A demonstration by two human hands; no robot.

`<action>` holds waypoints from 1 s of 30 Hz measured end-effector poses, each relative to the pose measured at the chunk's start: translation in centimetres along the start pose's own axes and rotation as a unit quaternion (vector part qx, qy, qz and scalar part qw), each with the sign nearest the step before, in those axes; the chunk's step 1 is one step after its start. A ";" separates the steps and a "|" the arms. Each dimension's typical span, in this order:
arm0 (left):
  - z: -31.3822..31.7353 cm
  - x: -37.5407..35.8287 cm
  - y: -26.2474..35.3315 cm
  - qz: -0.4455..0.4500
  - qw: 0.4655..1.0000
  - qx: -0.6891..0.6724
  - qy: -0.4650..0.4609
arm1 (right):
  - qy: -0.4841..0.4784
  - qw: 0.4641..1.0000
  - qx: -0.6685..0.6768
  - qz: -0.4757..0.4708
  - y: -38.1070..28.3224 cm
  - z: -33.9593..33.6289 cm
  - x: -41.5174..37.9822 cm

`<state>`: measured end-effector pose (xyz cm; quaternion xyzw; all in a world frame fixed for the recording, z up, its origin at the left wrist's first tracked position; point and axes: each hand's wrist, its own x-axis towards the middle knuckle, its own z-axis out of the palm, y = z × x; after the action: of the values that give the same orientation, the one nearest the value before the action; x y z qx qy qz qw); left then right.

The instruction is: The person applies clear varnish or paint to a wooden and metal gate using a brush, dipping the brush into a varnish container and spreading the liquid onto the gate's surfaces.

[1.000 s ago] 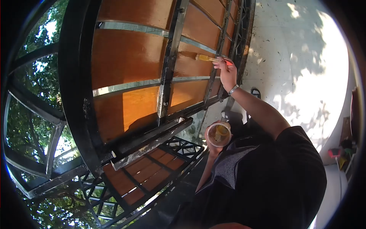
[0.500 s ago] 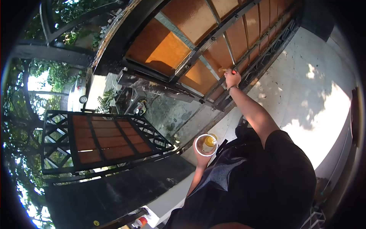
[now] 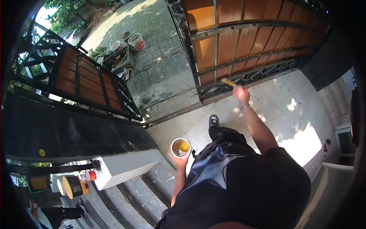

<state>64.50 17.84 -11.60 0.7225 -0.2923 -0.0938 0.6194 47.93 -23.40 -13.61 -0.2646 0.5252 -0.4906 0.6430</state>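
My left hand [image 3: 180, 160] is wrapped round a white-rimmed cup [image 3: 176, 151] at the lower centre; something round and yellow [image 3: 184, 145] shows inside it. Held out to the upper right, my right hand [image 3: 241, 94] grips a small brush [image 3: 228, 82] with a light-coloured tip that points up and left. Behind the brush stands a black metal gate with orange-brown panels [image 3: 228, 45]. From this view I cannot tell whether the brush touches it; the tip overlaps the gate's lower part.
Another gate leaf [image 3: 82, 78] stands at the left. Buckets [image 3: 137, 41] sit on the paving beyond. White steps [image 3: 139, 194] lie at the lower left, beside a yellow-and-black container [image 3: 74, 187]. A person [image 3: 51, 215] is at the bottom left corner.
The view has turned, so more paving, the buckets and the steps show. My right hand with the brush has moved off the panels to lower down. The cup remains in my left hand.
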 end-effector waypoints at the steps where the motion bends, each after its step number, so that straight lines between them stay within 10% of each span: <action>1: -0.5 -0.4 0.5 -0.004 1.000 -0.017 0.007 | -0.028 0.998 -0.004 0.051 5.4 -4.2 1.4; 4: -1.6 -1.0 0.8 -0.003 0.999 -0.029 0.025 | -0.075 0.976 -0.144 0.146 16.1 -14.6 -0.7; 5: -1.8 -1.1 0.7 -0.005 0.999 -0.024 0.029 | 0.047 0.957 -0.230 0.169 19.3 -17.7 -0.8; 8: -2.1 -1.0 0.8 0.021 0.997 -0.037 0.068 | 0.112 0.922 -0.308 0.208 14.9 -17.9 -3.3; 10: -1.9 -0.6 1.5 0.021 0.996 -0.052 0.074 | -0.035 0.986 -0.127 0.107 14.6 -19.2 -0.3; 22: -0.1 1.4 4.6 0.034 0.992 -0.113 -0.049 | -0.242 0.962 -0.121 -0.037 -1.5 -3.8 -15.6; 30: 1.1 2.2 3.9 0.064 0.995 -0.043 -0.065 | -0.434 0.634 -0.376 -0.517 -14.5 2.3 -30.3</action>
<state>64.57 15.43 -7.68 0.6675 -0.3738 -0.1132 0.6340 45.94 -1.75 12.15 -0.8944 0.1015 -0.3315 0.2828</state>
